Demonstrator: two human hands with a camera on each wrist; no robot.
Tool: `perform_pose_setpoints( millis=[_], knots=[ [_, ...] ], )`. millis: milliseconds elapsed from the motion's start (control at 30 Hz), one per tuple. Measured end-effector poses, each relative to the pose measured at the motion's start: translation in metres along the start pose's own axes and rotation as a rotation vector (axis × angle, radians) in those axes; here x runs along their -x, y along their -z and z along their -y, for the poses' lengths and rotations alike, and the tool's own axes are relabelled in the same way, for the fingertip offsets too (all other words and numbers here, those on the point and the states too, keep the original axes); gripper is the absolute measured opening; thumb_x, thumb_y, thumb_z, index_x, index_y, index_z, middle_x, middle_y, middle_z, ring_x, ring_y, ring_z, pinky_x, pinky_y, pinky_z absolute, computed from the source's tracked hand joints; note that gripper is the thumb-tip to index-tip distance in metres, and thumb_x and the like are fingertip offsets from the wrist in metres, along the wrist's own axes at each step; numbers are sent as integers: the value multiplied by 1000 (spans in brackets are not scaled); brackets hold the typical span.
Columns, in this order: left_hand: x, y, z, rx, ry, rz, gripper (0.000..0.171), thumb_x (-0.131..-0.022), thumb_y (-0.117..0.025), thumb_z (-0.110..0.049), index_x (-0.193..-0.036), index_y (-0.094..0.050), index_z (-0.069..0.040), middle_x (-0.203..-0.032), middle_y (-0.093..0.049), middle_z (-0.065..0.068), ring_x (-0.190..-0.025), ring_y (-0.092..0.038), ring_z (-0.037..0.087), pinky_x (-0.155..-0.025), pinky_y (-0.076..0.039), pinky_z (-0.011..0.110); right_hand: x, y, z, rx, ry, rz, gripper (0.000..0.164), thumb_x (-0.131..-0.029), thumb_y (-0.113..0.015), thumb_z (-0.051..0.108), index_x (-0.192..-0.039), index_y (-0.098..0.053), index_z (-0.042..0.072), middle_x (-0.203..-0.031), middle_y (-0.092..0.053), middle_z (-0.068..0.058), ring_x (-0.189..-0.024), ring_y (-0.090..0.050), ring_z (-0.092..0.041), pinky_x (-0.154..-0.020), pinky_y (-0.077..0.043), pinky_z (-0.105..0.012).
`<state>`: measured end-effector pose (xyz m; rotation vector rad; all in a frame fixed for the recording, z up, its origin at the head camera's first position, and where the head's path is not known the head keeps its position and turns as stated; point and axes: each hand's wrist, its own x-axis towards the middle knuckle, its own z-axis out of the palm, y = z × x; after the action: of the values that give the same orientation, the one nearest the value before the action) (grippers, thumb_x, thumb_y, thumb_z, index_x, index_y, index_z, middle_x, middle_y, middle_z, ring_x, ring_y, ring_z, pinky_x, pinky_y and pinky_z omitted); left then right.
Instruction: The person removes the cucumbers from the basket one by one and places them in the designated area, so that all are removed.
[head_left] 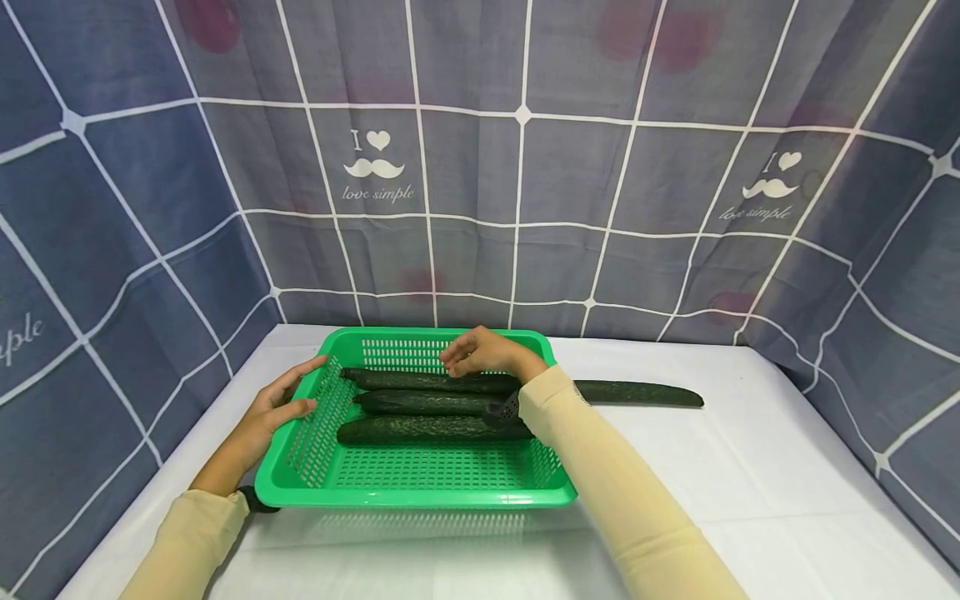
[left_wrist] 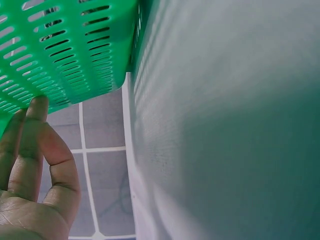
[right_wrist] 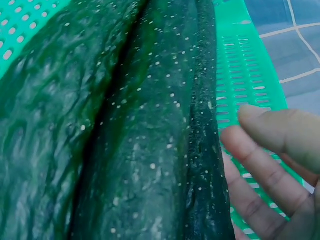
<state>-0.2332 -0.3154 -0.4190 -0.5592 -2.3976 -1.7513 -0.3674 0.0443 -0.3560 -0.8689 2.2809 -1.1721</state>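
Observation:
My left hand holds the left rim of a green perforated plastic basket, thumb over the rim. In the left wrist view, its fingers touch the outside of the basket wall. Inside lie three long dark green cucumbers side by side: a far one, a middle one and a near one. My right hand is over the far side of the basket, loosely bent, holding nothing. In the right wrist view, its fingers are beside the outermost cucumber.
Another length of cucumber shows to the right of the basket; its left end is hidden behind my right sleeve. A white cloth covers the table. A grey-blue checked curtain stands behind and along both sides.

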Motion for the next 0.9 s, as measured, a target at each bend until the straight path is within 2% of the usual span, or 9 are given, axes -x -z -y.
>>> perform_pose_setpoints(
  millis=[200, 400, 500, 667, 900],
  knots=[
    [0, 0, -1, 3, 19, -1, 64, -106, -59, -5, -168, -42, -12, -178, -21, 14, -159, 0, 61, -99, -38, 11, 1, -2, -4, 38, -27, 6, 36, -97, -76, -5, -132, -71, -10, -125, -76, -21, -115, -74, -30, -98, -59, -36],
    [0, 0, 0, 14, -3, -5, 64, -106, -57, -2, -167, -45, -14, -177, -23, 13, -158, -1, 63, -97, -43, 12, 2, -4, -5, 72, -71, -2, 35, -93, -81, -4, -128, -75, -7, -122, -77, -16, -114, -73, -26, -97, -59, -35],
    [0, 1, -1, 12, 10, -6, 64, -105, -58, -3, -167, -45, -15, -177, -21, 16, -158, -1, 62, -97, -41, 12, 2, -4, -5, 90, -87, -7, 35, -90, -83, -4, -124, -76, -6, -120, -78, -15, -111, -73, -24, -96, -59, -33],
    [0, 1, -3, -4, 49, -2, 65, -106, -59, -6, -168, -41, -13, -178, -15, 24, -160, 0, 60, -98, -38, 11, 1, -6, -5, 131, -92, -8, 33, -89, -84, -4, -121, -78, -5, -118, -79, -14, -109, -73, -22, -95, -58, -32],
    [0, 1, -2, -1, 34, -1, 65, -106, -58, -4, -168, -41, -11, -178, -15, 24, -159, 0, 60, -99, -38, 11, 1, -7, -1, 243, -79, -6, 33, -90, -85, 1, -122, -80, -1, -118, -79, -12, -109, -74, -21, -96, -58, -33]
  ],
)
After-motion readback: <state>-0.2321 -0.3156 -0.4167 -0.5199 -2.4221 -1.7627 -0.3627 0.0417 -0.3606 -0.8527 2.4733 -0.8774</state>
